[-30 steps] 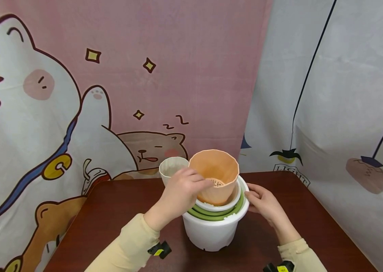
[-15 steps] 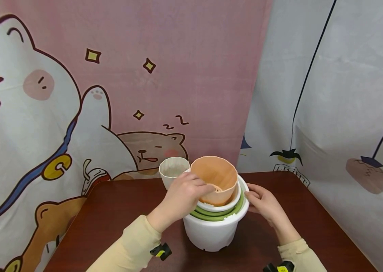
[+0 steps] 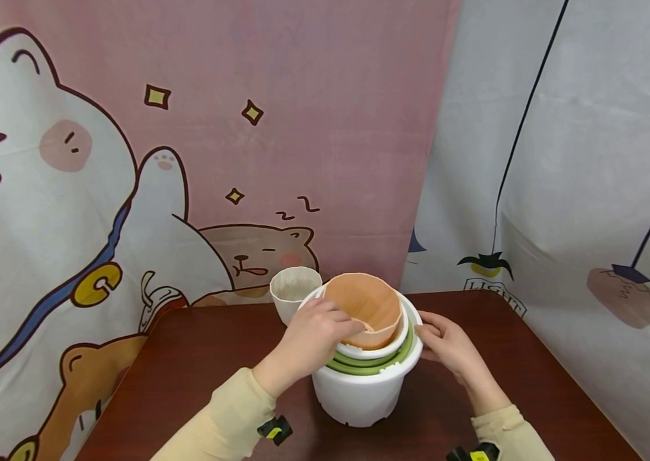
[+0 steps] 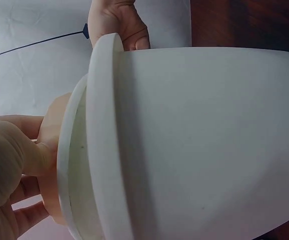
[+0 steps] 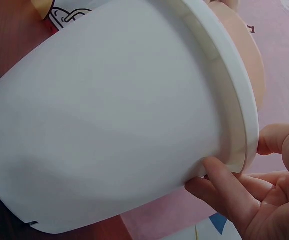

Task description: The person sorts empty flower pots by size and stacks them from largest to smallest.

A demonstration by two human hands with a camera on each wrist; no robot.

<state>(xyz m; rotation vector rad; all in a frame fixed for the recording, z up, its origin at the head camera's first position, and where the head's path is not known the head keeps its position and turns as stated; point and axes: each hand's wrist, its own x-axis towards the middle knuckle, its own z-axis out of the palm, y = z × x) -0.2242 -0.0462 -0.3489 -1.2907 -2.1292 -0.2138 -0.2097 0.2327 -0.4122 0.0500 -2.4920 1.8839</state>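
In the head view, a large white flower pot [image 3: 359, 402] stands upright on the table. Nested in it are green pot rims [image 3: 362, 370] and a smaller white pot [image 3: 378, 351]. An orange flower pot [image 3: 369, 298] with a faceted rim sits tilted inside the top of this stack. My left hand [image 3: 314, 336] pinches the orange pot's near left rim, thumb outside in the left wrist view. On the other side, my right hand [image 3: 453, 349] grips the big white pot's rim; the right wrist view shows fingers [image 5: 229, 192] under the lip. The lower parts of the inner pots are hidden.
A small off-white faceted pot [image 3: 294, 287] stands just behind the stack on the left. The dark brown table [image 3: 209, 346] backs onto a printed cloth [image 3: 336, 128], with a grey cloth [image 3: 584, 160] on the right.
The orange pot has sunk lower into the stack, with my left hand shifting slightly down and right along with it. My right hand stays on the white rim.
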